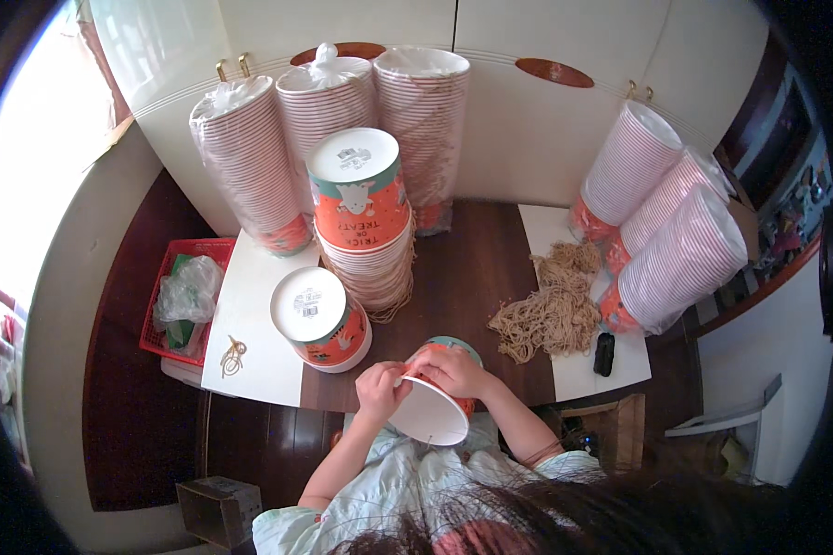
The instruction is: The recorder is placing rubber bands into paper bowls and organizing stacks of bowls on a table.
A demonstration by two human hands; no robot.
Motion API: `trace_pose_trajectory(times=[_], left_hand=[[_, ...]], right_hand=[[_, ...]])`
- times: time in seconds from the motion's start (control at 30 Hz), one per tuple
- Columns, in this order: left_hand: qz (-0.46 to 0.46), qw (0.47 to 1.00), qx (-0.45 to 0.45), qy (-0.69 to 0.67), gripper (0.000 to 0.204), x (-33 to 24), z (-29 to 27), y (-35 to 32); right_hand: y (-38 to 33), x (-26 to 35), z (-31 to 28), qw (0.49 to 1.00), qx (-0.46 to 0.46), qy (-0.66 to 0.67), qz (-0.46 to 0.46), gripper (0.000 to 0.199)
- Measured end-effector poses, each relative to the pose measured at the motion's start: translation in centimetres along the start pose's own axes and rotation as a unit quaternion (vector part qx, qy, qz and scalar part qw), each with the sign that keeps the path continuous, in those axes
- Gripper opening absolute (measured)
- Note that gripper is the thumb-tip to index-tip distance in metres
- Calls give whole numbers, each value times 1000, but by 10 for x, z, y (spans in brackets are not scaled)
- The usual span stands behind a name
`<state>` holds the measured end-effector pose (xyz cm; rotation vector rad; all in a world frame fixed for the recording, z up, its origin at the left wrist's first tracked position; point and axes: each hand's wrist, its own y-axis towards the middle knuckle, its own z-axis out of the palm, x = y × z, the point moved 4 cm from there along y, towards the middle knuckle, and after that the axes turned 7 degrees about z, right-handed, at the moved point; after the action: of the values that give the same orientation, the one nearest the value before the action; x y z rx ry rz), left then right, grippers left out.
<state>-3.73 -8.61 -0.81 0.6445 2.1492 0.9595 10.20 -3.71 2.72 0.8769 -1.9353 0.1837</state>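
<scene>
An orange paper bucket [428, 414] with a white inside and a green band at its base lies tilted at the table's near edge, its mouth facing me. My left hand [381, 392] pinches the rim at its upper left. Over the bucket's upper side lies my right hand [451, 372], its fingers closed at the rim beside the left fingertips. Whether a cord is between the fingers is too small to tell. A bit of cord shows at the lower rim. Left of my hands, another bucket [307, 306] stands upside down, in front of a nested upside-down bucket stack [361, 217] with cords hanging round it.
Tall bagged stacks of buckets stand at the back left [250, 166] and lean at the right [680, 264]. Tan cords [555, 310] lie heaped right of centre, near a small black object [604, 354]. A cord bundle [233, 356] and red basket [148, 319] are left.
</scene>
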Motion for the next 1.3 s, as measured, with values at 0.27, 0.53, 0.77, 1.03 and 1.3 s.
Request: trace_pose_trajectory(times=[0.27,0.53,0.77,1.03,1.3], left_hand=[[-17,1000,-10,7,20,4,-2,-2],[-98,992,57,47,13,2,-1,10],[-226,972,64,-11,16,14,0,4],[-345,925,30,-157,25,12,13,-13],[-392,893,21,-219,27,6,23,-35]], right_hand=[[0,0,-5,989,-99,-106,13,9],[-2,9,-34,989,-141,-6,39,10],[-16,44,-34,984,-167,36,42,17],[-13,-2,19,965,-151,-145,158,11],[-8,-16,29,973,-152,-5,172,13]])
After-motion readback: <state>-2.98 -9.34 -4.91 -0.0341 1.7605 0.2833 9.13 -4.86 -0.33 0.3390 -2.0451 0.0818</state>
